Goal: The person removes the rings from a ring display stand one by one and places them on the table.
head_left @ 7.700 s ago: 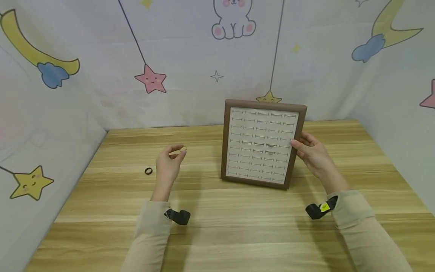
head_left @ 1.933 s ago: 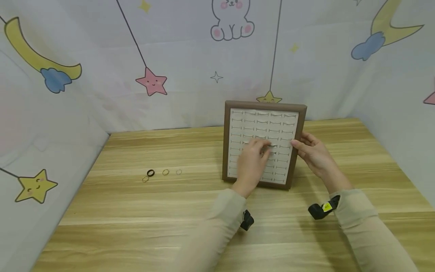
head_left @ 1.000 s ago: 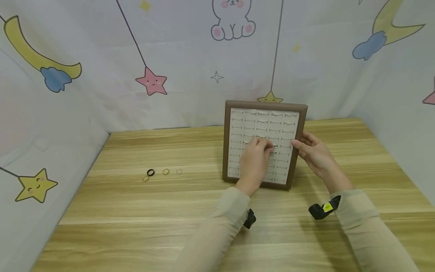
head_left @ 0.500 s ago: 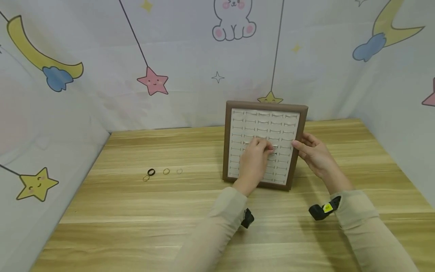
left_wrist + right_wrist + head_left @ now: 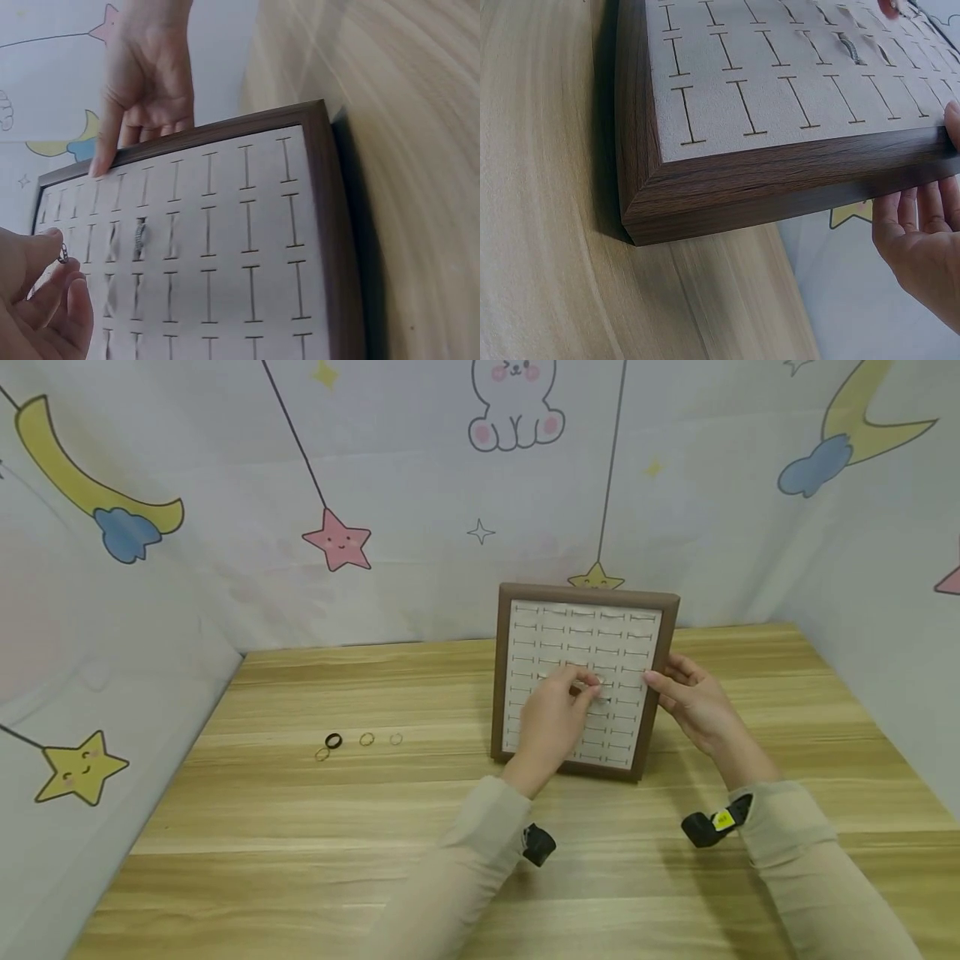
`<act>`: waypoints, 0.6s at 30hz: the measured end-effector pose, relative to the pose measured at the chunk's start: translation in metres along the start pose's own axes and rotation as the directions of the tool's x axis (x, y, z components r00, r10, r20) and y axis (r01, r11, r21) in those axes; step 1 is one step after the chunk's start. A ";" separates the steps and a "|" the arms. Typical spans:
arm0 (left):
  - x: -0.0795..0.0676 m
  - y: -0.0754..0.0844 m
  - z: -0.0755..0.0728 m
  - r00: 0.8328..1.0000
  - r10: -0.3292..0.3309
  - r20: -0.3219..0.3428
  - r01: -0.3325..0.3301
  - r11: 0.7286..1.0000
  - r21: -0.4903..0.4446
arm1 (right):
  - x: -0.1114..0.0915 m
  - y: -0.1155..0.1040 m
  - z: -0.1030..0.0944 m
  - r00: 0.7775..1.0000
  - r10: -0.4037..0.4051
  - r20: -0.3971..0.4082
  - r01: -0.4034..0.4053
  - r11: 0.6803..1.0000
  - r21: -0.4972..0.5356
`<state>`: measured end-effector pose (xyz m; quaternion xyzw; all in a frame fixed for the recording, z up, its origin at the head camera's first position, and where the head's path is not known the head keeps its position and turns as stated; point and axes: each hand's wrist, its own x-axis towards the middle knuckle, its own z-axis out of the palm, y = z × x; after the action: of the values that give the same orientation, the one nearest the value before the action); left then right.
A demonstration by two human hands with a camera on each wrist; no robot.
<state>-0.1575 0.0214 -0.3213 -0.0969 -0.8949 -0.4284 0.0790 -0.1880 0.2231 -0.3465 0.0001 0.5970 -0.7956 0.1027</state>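
Note:
A ring display board with a brown wooden frame and rows of slits in a pale panel stands tilted on the table. My right hand grips its right edge, thumb in front and fingers behind. In front of the panel is my left hand. Its thumb and fingertip pinch a small silver ring, which is apart from the panel in the left wrist view. Another silver ring, textured, sits in a slit nearby. Several slits bulge a little.
On the table's left lie a black ring, a gold ring touching or close to it, another gold ring and a thin silver ring. A patterned cloth hangs behind the wooden table.
Earlier my left hand held a gold ring above the table's left side; more rings lie there now. At the board, it has just drawn slightly back leftward with a ring. My right hand stays put.

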 end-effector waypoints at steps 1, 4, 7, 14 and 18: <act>-0.001 0.001 -0.002 1.000 -0.001 -0.004 0.001 1.000 -0.006 | 0.000 0.000 0.000 1.000 0.003 0.000 -0.003 1.000 -0.001; -0.002 0.000 -0.010 1.000 0.007 -0.026 -0.007 1.000 -0.011 | 0.000 -0.001 0.000 1.000 0.011 -0.005 -0.011 1.000 -0.007; -0.002 -0.003 -0.019 0.998 0.002 -0.056 -0.004 1.000 -0.028 | 0.000 -0.002 0.000 1.000 0.019 -0.011 -0.019 1.000 -0.015; -0.002 -0.016 -0.042 0.995 -0.035 -0.094 0.028 0.997 -0.074 | 0.000 -0.001 0.000 1.000 0.021 -0.009 -0.021 1.000 -0.005; -0.003 -0.023 -0.056 0.990 -0.089 -0.105 0.081 0.993 -0.082 | 0.000 -0.001 0.000 1.000 0.011 0.002 -0.011 1.000 0.006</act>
<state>-0.1568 -0.0370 -0.3051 -0.0383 -0.8753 -0.4704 0.1054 -0.1882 0.2233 -0.3460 0.0029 0.5944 -0.7969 0.1079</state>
